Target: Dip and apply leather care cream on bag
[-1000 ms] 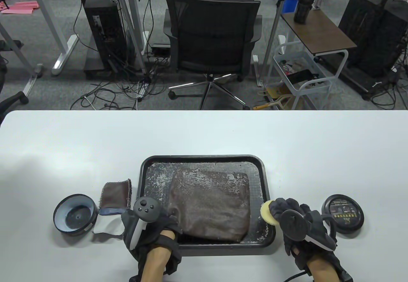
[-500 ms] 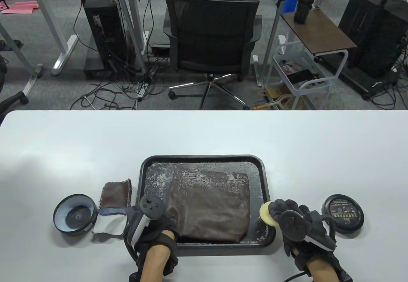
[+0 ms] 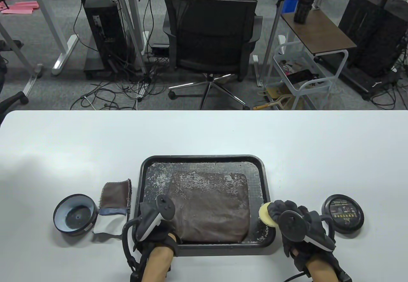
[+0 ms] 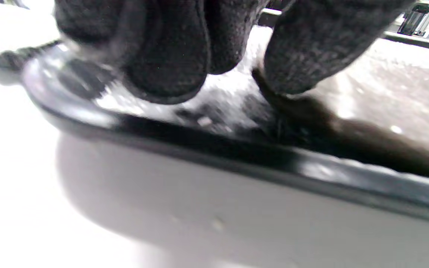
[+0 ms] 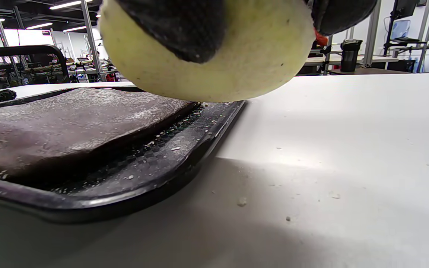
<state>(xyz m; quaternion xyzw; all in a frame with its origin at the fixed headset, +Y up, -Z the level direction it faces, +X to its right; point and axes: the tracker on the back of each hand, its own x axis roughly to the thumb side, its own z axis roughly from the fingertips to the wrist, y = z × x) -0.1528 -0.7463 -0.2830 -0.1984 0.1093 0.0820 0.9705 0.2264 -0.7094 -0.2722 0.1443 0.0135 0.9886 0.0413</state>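
Observation:
A brown leather bag (image 3: 210, 208) flecked with white cream lies flat in a black tray (image 3: 204, 158). My left hand (image 3: 170, 231) holds the bag's near-left corner. In the left wrist view its gloved fingers (image 4: 162, 56) reach over the tray rim (image 4: 199, 137) onto the bag's edge (image 4: 367, 96). My right hand (image 3: 271, 213) grips a round yellow sponge (image 3: 266, 215) just above the tray's near-right rim. In the right wrist view the sponge (image 5: 207, 56) hangs above the tray edge (image 5: 125, 193), beside the bag (image 5: 69, 123). An open round cream tin (image 3: 75, 214) stands far left.
A brown and white cloth (image 3: 115, 196) lies between the tin and the tray. A black labelled lid (image 3: 342, 213) lies right of my right hand. An office chair (image 3: 210, 33) stands beyond the table's far edge.
My left hand has moved right and turned onto the bag's corner. The bag has gone from skewed to lying square and flat in the tray. The right hand has barely moved.

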